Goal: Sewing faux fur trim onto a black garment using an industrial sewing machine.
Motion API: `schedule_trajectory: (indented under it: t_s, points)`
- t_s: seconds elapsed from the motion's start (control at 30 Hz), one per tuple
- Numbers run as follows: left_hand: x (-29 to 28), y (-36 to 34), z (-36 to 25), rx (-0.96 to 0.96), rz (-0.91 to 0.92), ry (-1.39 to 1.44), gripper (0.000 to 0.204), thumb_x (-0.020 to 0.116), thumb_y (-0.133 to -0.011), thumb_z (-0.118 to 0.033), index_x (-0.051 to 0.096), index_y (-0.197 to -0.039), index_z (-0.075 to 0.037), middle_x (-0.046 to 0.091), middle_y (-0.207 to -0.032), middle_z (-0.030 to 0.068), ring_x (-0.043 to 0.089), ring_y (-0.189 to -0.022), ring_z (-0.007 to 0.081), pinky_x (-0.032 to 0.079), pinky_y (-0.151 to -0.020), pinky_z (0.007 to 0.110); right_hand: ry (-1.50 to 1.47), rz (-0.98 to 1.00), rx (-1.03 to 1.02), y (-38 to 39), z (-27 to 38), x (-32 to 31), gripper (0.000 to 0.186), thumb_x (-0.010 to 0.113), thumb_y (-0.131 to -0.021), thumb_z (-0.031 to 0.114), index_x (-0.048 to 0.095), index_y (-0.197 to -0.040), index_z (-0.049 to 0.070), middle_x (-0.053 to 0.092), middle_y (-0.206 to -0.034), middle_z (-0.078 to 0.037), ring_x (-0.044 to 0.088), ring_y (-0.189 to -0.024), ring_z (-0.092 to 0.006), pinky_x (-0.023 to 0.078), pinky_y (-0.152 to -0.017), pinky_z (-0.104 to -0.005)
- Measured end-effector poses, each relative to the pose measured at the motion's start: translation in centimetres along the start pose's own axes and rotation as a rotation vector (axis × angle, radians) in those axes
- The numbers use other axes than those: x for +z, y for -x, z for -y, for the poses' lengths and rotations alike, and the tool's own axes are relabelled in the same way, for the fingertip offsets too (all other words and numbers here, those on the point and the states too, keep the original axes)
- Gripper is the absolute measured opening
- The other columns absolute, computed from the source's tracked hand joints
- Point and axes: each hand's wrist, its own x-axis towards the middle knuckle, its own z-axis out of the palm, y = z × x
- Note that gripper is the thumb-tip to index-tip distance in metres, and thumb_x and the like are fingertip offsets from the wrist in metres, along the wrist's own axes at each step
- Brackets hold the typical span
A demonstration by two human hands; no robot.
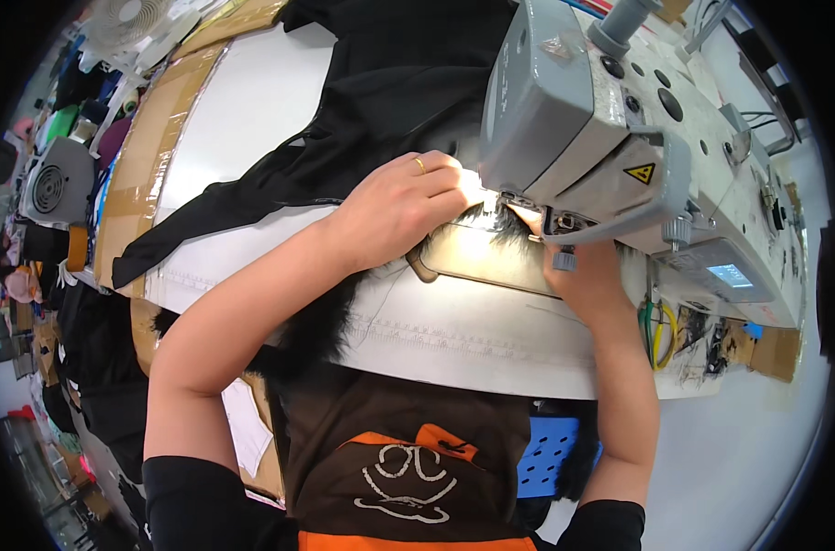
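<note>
A black garment (408, 73) lies spread over the white sewing table, one long narrow part reaching toward the left edge. Beside the needle area of the grey and white sewing machine (537, 110), my left hand (408, 207), with a ring on one finger, is closed on the garment, fingertips in the bright lamp light. Black fur (509, 228) shows at the needle area, and more black fur (316, 321) hangs under my left forearm at the table's front edge. My right hand (587, 275) is on the other side of the needle area; the machine head hides most of its fingers.
Green and yellow-handled scissors (656, 331) lie to the right, near dark scraps. A lit display (730, 275) is on the machine's right part. Taped cardboard (146, 156) edges the table's left side. A blue perforated pedal (546, 450) shows below.
</note>
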Motion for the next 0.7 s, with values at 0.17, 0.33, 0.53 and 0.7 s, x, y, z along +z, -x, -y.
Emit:
schedule_trajectory:
  t_s: [0.17, 0.33, 0.53, 0.7]
  points:
    - [-0.9, 0.6, -1.2, -0.05, -0.004, -0.071, 0.019, 0.067, -0.085, -0.011, 0.066, -0.104, -0.005, 0.067, -0.108, 0.0066, 0.066, -0.11, 0.026, 0.055, -0.093, 0.039, -0.157, 0.095, 0.087, -1.0, 1.0, -3.0, 0.013, 0.068, -0.088, 0.012, 0.077, -0.097, 0.011, 0.076, -0.094, -0.01, 0.074, -0.084, -0.0333, 0.059, -0.073, -0.0476]
    - [-1.4, 1.6, -4.3, -0.123, 0.012, -0.032, 0.03, 0.065, -0.087, -0.009, 0.068, -0.116, -0.002, 0.068, -0.115, 0.0093, 0.067, -0.115, 0.0293, 0.054, -0.104, 0.043, -0.297, -0.019, 0.107, -0.4, 0.9, -4.1, 0.02, 0.07, -0.083, 0.012, 0.076, -0.102, 0.011, 0.073, -0.097, -0.011, 0.071, -0.09, -0.0356, 0.057, -0.078, -0.0489]
    - [-1.2, 1.8, -4.1, -0.165, -0.023, 0.021, 0.029, 0.065, -0.088, -0.007, 0.07, -0.116, -0.003, 0.071, -0.117, 0.0095, 0.07, -0.116, 0.0283, 0.056, -0.105, 0.043, -0.317, -0.003, 0.012, -0.8, 1.8, -1.3, 0.046, 0.069, -0.082, 0.005, 0.079, -0.125, 0.018, 0.074, -0.109, -0.013, 0.069, -0.103, -0.0368, 0.056, -0.091, -0.0462]
    - [-1.7, 1.7, -3.4, -0.145, 0.026, -0.005, 0.026, 0.067, -0.086, -0.007, 0.071, -0.112, -0.005, 0.072, -0.12, 0.0078, 0.07, -0.118, 0.0273, 0.057, -0.103, 0.04, -0.357, 0.183, 0.043, -0.6, 0.3, 0.3, 0.048, 0.069, -0.085, 0.006, 0.077, -0.131, 0.02, 0.075, -0.114, -0.013, 0.068, -0.107, -0.0378, 0.055, -0.095, -0.0473]
